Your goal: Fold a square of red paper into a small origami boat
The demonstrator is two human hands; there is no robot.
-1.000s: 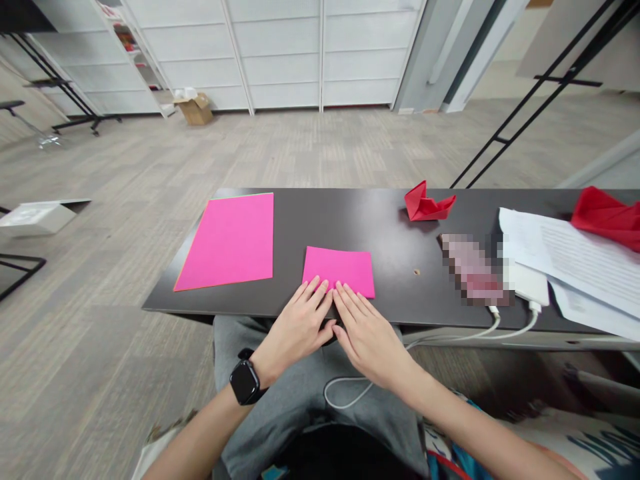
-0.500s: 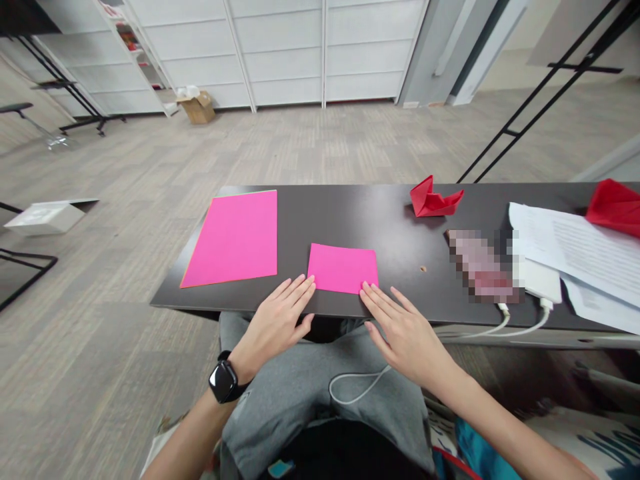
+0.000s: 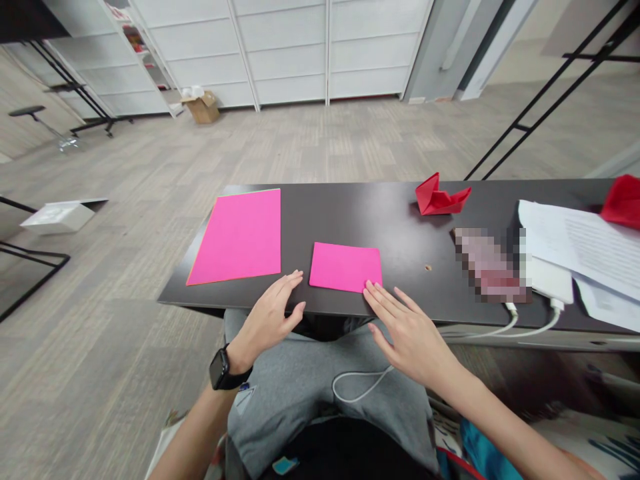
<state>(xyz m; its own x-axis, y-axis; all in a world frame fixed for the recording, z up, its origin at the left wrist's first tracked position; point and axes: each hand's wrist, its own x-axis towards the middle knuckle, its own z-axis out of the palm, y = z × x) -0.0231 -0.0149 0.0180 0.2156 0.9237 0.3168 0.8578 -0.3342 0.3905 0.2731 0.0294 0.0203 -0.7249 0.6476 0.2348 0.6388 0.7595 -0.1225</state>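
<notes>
A folded pink sheet of paper [image 3: 345, 265] lies flat near the front edge of the dark table. My right hand [image 3: 407, 327] rests its outstretched fingertips on the sheet's near right corner, thumb apart. Just left of the sheet is my left hand [image 3: 270, 313], fingers extended and thumb spread, holding nothing and not touching the paper. On the table's left lies a larger pink sheet stack [image 3: 237, 237], with thin edges of other colours showing. A red folded paper figure [image 3: 440, 195] stands toward the back right.
Right of my right hand lie a blurred-out phone [image 3: 490, 267] and a white power bank [image 3: 550, 280] with white cables. Printed papers [image 3: 590, 247] and another red paper piece [image 3: 623, 203] are at the far right. The dark table [image 3: 350, 207] has its front edge against my lap.
My left hand has come off the small folded sheet and moved slightly left. My right hand stays on the sheet's corner. The whole view has shifted slightly.
</notes>
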